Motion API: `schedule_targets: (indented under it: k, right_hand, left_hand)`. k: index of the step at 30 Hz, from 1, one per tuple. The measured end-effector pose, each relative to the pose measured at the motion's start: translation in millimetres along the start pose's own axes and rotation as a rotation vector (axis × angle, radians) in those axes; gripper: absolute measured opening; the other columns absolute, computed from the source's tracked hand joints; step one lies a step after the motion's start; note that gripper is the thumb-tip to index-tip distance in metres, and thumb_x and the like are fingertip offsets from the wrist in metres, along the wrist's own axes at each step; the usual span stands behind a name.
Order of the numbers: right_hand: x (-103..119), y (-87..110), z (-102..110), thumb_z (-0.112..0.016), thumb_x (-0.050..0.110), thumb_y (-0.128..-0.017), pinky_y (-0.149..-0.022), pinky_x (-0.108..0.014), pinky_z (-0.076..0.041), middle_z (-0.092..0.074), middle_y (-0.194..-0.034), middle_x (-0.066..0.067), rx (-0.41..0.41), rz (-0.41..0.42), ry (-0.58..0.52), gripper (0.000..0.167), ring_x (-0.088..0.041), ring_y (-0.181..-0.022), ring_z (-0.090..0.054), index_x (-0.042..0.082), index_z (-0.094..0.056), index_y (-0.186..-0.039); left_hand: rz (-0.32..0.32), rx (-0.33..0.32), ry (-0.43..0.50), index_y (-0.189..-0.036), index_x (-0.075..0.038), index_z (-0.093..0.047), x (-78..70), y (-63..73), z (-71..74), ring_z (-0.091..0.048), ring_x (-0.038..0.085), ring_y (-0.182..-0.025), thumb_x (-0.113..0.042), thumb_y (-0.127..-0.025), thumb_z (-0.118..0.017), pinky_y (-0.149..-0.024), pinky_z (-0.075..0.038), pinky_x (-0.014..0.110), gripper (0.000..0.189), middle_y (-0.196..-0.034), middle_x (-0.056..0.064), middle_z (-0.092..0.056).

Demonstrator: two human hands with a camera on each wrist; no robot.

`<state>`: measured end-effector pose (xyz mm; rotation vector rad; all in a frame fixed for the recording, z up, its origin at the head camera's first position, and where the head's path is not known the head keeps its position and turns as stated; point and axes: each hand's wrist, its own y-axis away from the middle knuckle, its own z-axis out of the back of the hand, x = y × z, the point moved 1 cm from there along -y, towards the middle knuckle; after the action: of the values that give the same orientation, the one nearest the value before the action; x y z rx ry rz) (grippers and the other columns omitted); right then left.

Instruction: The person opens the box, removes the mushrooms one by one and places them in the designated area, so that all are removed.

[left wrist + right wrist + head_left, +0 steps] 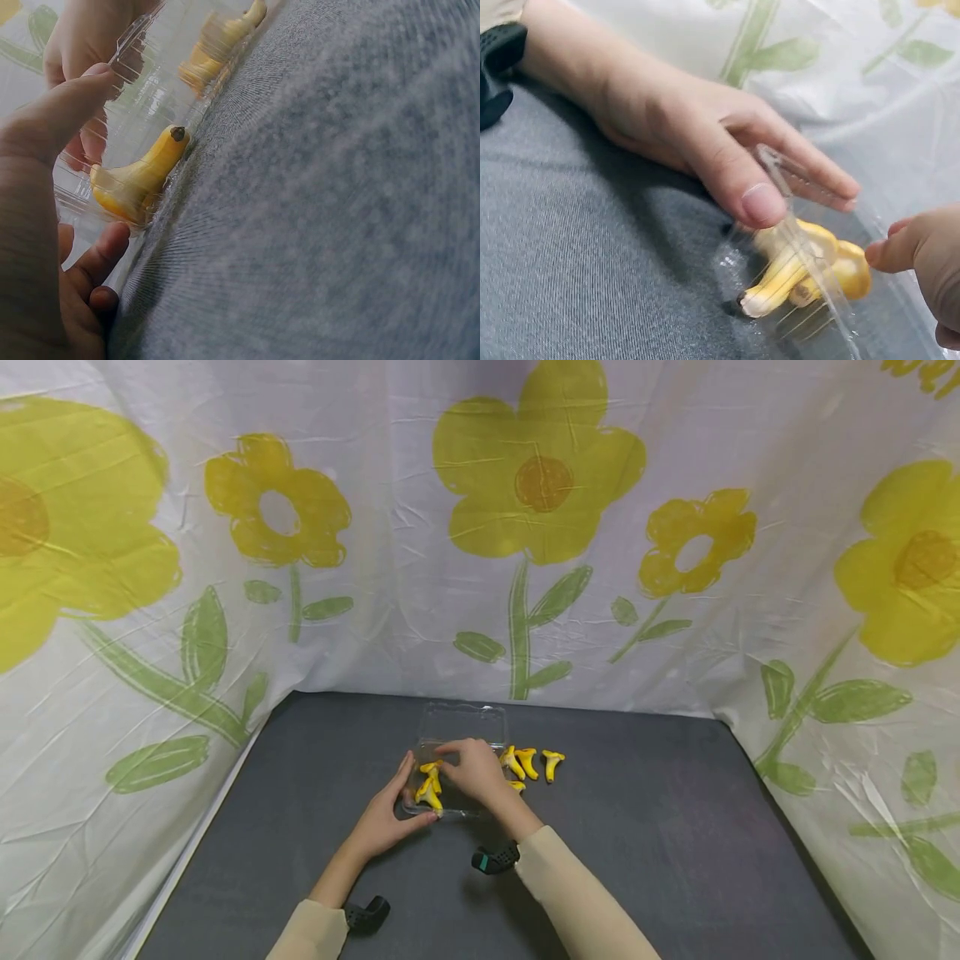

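Observation:
A clear plastic clamshell box lies with its lid folded back. Inside its left part are yellow chanterelle-like mushrooms, one in front of another, pale stems toward me. My left hand grips the near left corner, thumb over the front rim and fingers along the left wall. My right hand reaches over the box, thumb and forefinger apart. In the right wrist view, a right fingertip is right at the cap of the rear mushroom. The right hand hides the middle of the box.
Several more yellow mushrooms lie to the right of the box, one partly hidden by the right wrist. Black wrist devices are worn at both cuffs. Behind the dark table hangs a flower-printed curtain.

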<state>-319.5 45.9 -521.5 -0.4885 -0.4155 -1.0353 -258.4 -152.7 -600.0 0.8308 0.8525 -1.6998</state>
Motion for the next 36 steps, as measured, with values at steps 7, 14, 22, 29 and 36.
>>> schedule_targets:
  k: [7,14,22,29,36]
  right_hand:
    - [1,-7.4,-9,-0.078,0.02,-0.099,-0.063,-0.027,-0.056,-0.081,-0.111,-0.001,0.053,0.013,0.176,0.019,-0.012,-0.071,-0.071,0.017,-0.084,-0.117]
    - [-1,-8.6,-14,-0.078,0.02,-0.099,-0.061,-0.027,-0.056,-0.082,-0.107,0.0,0.04,0.015,0.205,0.014,-0.014,-0.075,-0.073,0.019,-0.086,-0.111]
    - [-5,-7.1,-16,-0.078,0.018,-0.099,-0.063,-0.026,-0.052,-0.082,-0.108,-0.001,0.004,0.018,0.135,0.014,-0.013,-0.07,-0.07,0.019,-0.086,-0.111]
    - [-7,-4.9,-13,-0.078,0.017,-0.099,-0.063,-0.024,-0.048,-0.081,-0.111,-0.003,-0.024,-0.019,0.05,0.015,-0.01,-0.064,-0.066,0.017,-0.086,-0.112]
    - [-6,-2.3,-4,-0.077,0.015,-0.099,-0.051,-0.021,-0.035,-0.081,-0.11,-0.006,-0.062,-0.024,-0.046,0.015,-0.004,-0.042,-0.031,0.014,-0.085,-0.112]
  left_hand:
    - [0.0,0.007,0.02,-0.173,-0.018,-0.014,-0.6,0.5,0.0,-0.053,0.027,-0.115,-0.04,-0.089,-0.087,-0.102,-0.041,0.054,0.113,-0.176,0.012,-0.022]
    - [0.009,0.019,0.043,-0.173,-0.019,-0.014,-0.3,0.0,-0.2,-0.035,0.041,-0.152,-0.042,-0.09,-0.086,-0.118,-0.031,0.07,0.112,-0.178,0.01,-0.012]
    - [0.01,0.007,0.021,-0.173,-0.021,-0.014,0.1,-0.2,-0.2,-0.049,0.036,-0.133,-0.044,-0.089,-0.086,-0.111,-0.039,0.064,0.113,-0.177,0.01,-0.017]
    - [0.013,-0.002,0.0,-0.173,-0.02,-0.013,0.5,-0.4,-0.3,-0.051,0.026,-0.113,-0.044,-0.088,-0.087,-0.096,-0.04,0.05,0.115,-0.166,0.015,-0.04]
    - [0.018,-0.002,0.001,-0.173,-0.02,-0.012,-1.0,-0.1,0.0,-0.051,0.021,-0.1,-0.043,-0.088,-0.087,-0.092,-0.037,0.047,0.115,-0.139,0.015,-0.056]
